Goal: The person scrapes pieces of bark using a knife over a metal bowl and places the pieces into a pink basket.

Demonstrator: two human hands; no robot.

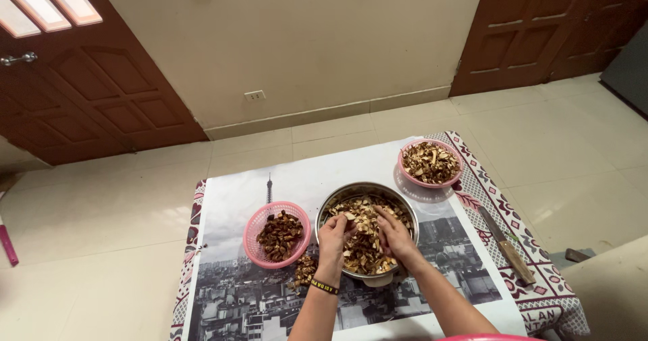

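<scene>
Left hand [335,233]: fingers curled, pinching chips over the bowl [337,196].
Right hand [393,234]: fingers together, buried in chips.
Basket [260,221]: left of the fingers.
Knife [506,244]: far right.

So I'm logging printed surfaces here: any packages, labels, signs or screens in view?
No packages, signs or screens.
Poster mat: flat on the table under the bowls, rectangular, grey city-and-tower photo.
Wristband: on the left hand, black with yellow lettering.

Metal bowl [368,194] between two baskets [260,226], knife [506,245] right.
</scene>
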